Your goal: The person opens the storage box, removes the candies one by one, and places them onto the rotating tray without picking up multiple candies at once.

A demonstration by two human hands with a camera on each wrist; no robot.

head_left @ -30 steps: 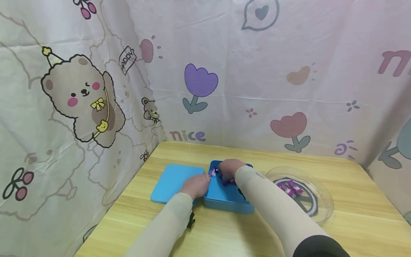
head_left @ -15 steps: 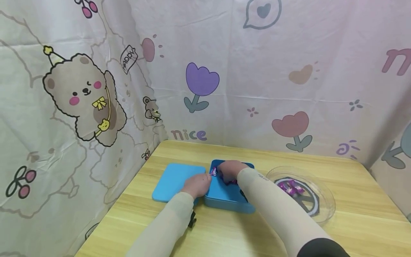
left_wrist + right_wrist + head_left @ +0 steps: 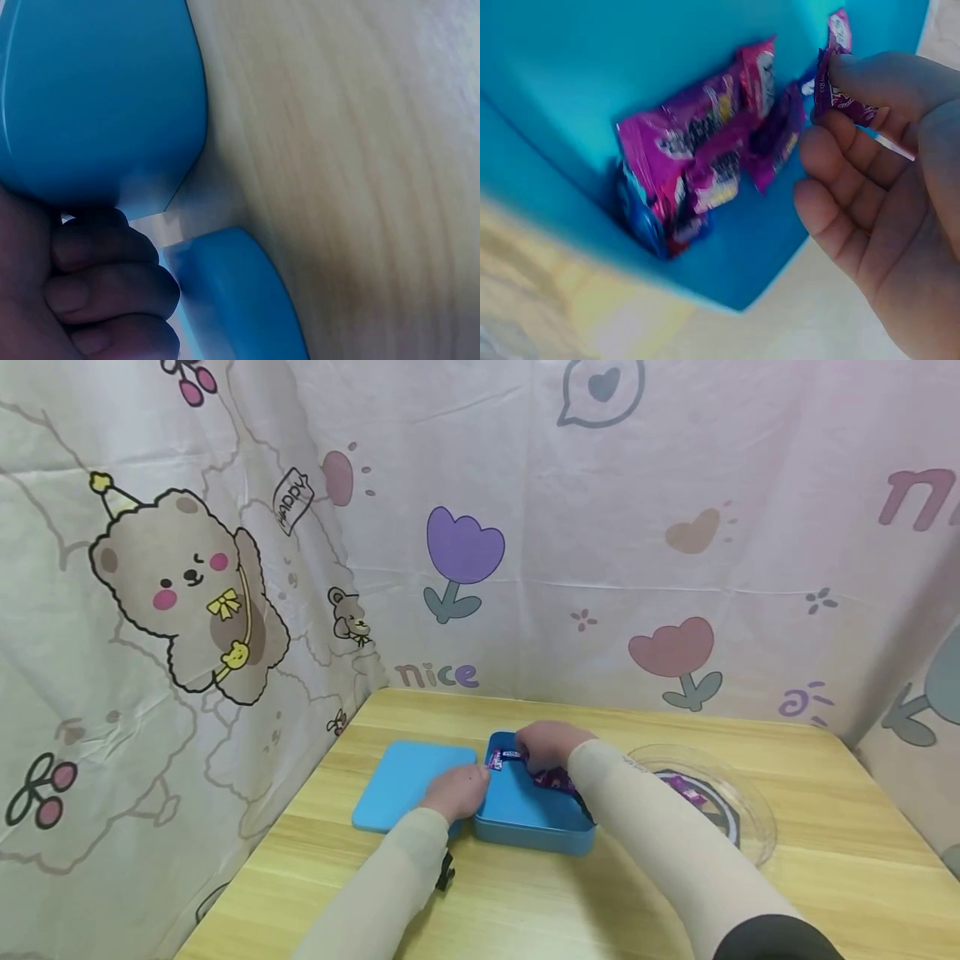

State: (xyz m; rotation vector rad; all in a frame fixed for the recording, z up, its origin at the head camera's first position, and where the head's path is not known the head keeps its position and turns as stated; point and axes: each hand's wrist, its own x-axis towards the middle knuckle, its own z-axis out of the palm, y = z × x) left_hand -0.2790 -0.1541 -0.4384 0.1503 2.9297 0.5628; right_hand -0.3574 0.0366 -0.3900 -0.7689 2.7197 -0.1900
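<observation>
The right hand (image 3: 551, 746) is pinching a purple candy (image 3: 823, 88) between thumb and fingertip, its other fingers loosely curling, while the left hand (image 3: 455, 792) is gripping the left wall of the box (image 3: 532, 837), fingers bent. Its thumb and index tips are hiding behind the blue wall on the left wrist cam, so the exact hold is getting lost. The pinched candy is hanging over the box, off to the left hand's right; from the head cam, the right hand is blocking most of it. A candy pile (image 3: 697, 131) is sitting in the box just beside the right fingers. Over on the right, a clear tray (image 3: 771, 822) is holding purple candies (image 3: 685, 788), but the right sleeve (image 3: 667, 827) is covering part of it. Wrappers are showing white print, way too blurry to read, and the sleeve's little mark is coming out too tiny. The curtain (image 3: 540, 477) is reading "nice" and "HAPPY", plus an "n" whose word is running off the edge. The lid (image 3: 401, 785) is lying on the surface (image 3: 495, 902), just beside the box.
</observation>
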